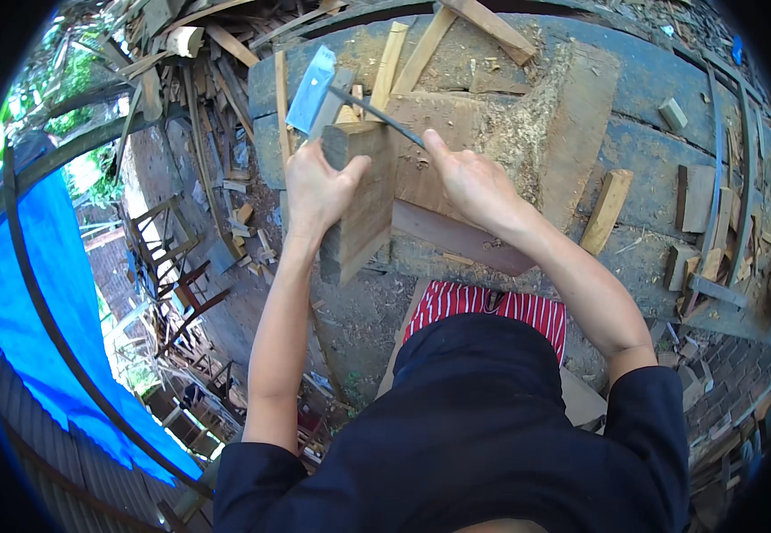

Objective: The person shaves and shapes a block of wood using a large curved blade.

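Note:
A thick wooden board (369, 200) stands on edge at the near left side of the workbench. Its left end is in the grip of my left hand (317, 188), thumb over the near face and the other fingers mostly hidden. My right hand (477, 188) is closed round a thin dark rod (376, 114), which slants up and left past the board's top. The rod's far end meets or overlaps a grey block beside a blue rectangular piece (311, 89); whether they are joined I cannot tell. Another wide plank (434, 120) lies flat behind the board, strewn with shavings.
The worn blue-grey workbench (639, 169) holds sawdust, a wide board (588, 115), a short wood strip (607, 211) and several offcuts. Scrap wood piles up at the far left. Metal strips (744, 169) curve along the right end. A blue tarp (34, 284) hangs at left.

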Available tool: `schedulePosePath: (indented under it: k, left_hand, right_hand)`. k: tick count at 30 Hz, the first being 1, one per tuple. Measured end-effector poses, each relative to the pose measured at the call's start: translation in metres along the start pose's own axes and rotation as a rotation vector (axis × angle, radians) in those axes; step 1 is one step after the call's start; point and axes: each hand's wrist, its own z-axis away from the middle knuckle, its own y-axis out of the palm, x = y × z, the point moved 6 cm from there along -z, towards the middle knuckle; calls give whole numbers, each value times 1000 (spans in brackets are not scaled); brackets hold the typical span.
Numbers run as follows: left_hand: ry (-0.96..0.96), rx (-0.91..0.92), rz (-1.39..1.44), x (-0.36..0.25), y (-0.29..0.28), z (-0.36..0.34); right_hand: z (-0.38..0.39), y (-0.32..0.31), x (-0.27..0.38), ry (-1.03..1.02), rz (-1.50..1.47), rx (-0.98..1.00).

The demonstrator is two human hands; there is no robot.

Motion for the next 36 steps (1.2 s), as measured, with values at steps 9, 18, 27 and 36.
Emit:
schedulePosePath:
  k: [9, 18, 27, 36]
  left_hand:
    - [80, 116, -10, -17, 0, 2]
    - [26, 154, -188, -17, -3, 10]
    - [150, 135, -39, -19, -6, -1]
    - [125, 174, -8, -21, -6, 1]
  right_hand:
    - [-16, 12, -30, -10, 16, -54]
    - [11, -10, 10, 20, -53, -29]
    - [12, -3, -1, -96, -108, -205]
    - [0, -23, 16, -87, -127, -162]
